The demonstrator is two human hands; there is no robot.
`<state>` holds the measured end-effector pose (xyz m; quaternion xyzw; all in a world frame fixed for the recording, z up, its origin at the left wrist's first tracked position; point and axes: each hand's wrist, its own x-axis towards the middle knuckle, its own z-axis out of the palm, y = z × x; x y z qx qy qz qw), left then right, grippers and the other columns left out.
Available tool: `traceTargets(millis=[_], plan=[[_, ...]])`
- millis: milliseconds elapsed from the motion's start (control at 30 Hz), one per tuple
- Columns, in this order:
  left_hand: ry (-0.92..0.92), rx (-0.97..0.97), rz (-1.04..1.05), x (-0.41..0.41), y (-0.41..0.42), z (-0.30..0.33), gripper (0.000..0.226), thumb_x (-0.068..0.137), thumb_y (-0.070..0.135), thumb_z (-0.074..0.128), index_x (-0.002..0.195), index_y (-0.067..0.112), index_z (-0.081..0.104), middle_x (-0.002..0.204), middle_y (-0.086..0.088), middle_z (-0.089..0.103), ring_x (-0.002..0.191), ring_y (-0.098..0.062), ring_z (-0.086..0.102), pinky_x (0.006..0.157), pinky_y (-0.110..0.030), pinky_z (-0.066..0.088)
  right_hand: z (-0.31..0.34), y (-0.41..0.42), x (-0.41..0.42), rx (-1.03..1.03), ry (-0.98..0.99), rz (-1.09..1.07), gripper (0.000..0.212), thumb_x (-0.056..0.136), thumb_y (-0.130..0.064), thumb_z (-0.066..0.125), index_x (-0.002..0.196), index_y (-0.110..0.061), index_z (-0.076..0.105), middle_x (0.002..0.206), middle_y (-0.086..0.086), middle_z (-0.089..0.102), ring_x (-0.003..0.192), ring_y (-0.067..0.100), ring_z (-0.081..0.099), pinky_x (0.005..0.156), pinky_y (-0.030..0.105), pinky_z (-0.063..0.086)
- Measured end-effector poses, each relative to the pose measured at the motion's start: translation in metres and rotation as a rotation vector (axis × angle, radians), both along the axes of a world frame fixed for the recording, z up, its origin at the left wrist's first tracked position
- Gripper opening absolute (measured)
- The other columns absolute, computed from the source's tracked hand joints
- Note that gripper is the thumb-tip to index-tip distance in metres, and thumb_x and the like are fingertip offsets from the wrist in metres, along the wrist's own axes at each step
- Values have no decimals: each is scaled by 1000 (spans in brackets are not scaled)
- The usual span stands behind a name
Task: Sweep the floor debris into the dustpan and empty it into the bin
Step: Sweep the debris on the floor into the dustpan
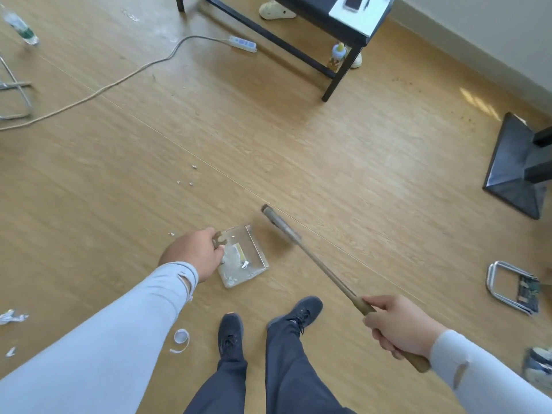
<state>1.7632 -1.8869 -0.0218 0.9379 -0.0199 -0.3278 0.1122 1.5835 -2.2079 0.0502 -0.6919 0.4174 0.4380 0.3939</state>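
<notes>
We see a wood-grain laminate floor (pixel 328 162), smooth, tan, with thin seam lines running diagonally. The dustpan (pixel 243 258) is a clear, glossy plastic tray, roughly rectangular, with a low rim; it sits flat on the floor just ahead of our dark shoes (pixel 230 330). Inside it we note white crumpled scraps and a small yellow piece. Our left hand (pixel 194 252) curls around the dustpan's short brownish handle at its near-left edge, fingers wrapped tight. Our right hand (pixel 400 324) clamps on the broom (pixel 313 258), fist closed around the tan grip at the end of a thin metallic shaft. The broom head is small, narrow and grey, blurred, and lies just beside the dustpan's far right corner; we cannot tell whether it touches the floor. The hands are well apart, one on each tool.

Debris (pixel 189 180): tiny white flecks lie on the floor beyond the dustpan, one more fleck just left of the left hand. A crumpled white wad (pixel 12 316) and a white ring-shaped strip (pixel 181 337) lie near our left sleeve. Both sleeves are pale blue, soft fabric.

Further off: a black metal-frame table (pixel 343 34), a white power strip (pixel 242 43) with a pale cord, a clear plastic bottle (pixel 19 25) at far left, a dark pyramid-shaped base (pixel 513 165) at right.
</notes>
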Motion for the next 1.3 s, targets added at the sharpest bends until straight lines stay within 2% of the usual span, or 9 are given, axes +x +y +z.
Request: traceTargets(millis=[100,200,267,433,633,767,900,1033,1300], plan=[[-3,-3,7,-4,-1,0,17,98,39,54,107,27,63,101,3,72,84,-25,59,76,-32,50,-32,23,12,-76,12,108,34,90,-8,46,118,-22,60,61,5,51,50,23,43,47,29,40],[-6,-5,13,-5,1,0,25,98,39,54,117,26,63,111,1,73,94,-27,65,81,-33,51,-49,57,14,-41,48,177,30,85,-4,42,104,-12,63,57,4,45,44,21,36,47,28,34],[-12,-11,5,-7,2,-2,30,98,40,54,123,24,62,116,-1,73,104,-29,67,85,-35,53,-43,63,11,40,76,185,35,84,-4,44,110,-9,66,60,7,49,45,22,40,48,28,37],[18,-6,-13,-13,6,4,39,99,41,54,135,25,57,123,-3,71,108,-31,66,88,-37,54,7,8,-25,192,43,-171,34,91,-8,56,123,-19,64,62,10,51,45,17,39,45,25,34],[-7,-58,-42,-3,-21,32,27,97,41,58,117,26,67,109,-8,72,100,-35,65,84,-37,51,40,-35,-98,112,-45,-494,33,93,-9,56,123,-21,60,68,10,53,47,17,42,43,24,32],[-31,-70,-122,4,-67,51,21,97,42,57,108,27,67,98,-9,72,81,-30,55,76,-35,47,45,-63,-146,53,-61,-821,21,96,-9,52,107,-24,61,64,7,53,46,16,42,44,21,29],[-70,-99,-183,12,-126,73,22,97,41,60,109,24,66,106,-12,73,82,-29,52,76,-35,43,31,-106,-189,6,-43,-1060,12,98,-8,48,96,-6,60,58,7,47,41,17,40,43,19,27],[-100,-115,-229,17,-191,97,27,94,41,65,113,23,69,104,-11,73,94,-35,63,79,-37,47,16,-149,-215,-75,-78,-1260,17,98,-4,47,81,-5,51,54,7,43,30,15,38,37,17,29],[-129,-162,-335,16,-308,115,21,95,37,67,101,18,64,89,-9,64,81,-34,57,71,-39,44,-43,-229,-204,-53,-47,-1501,21,94,-2,35,96,-11,54,55,4,44,27,11,42,39,15,38]])
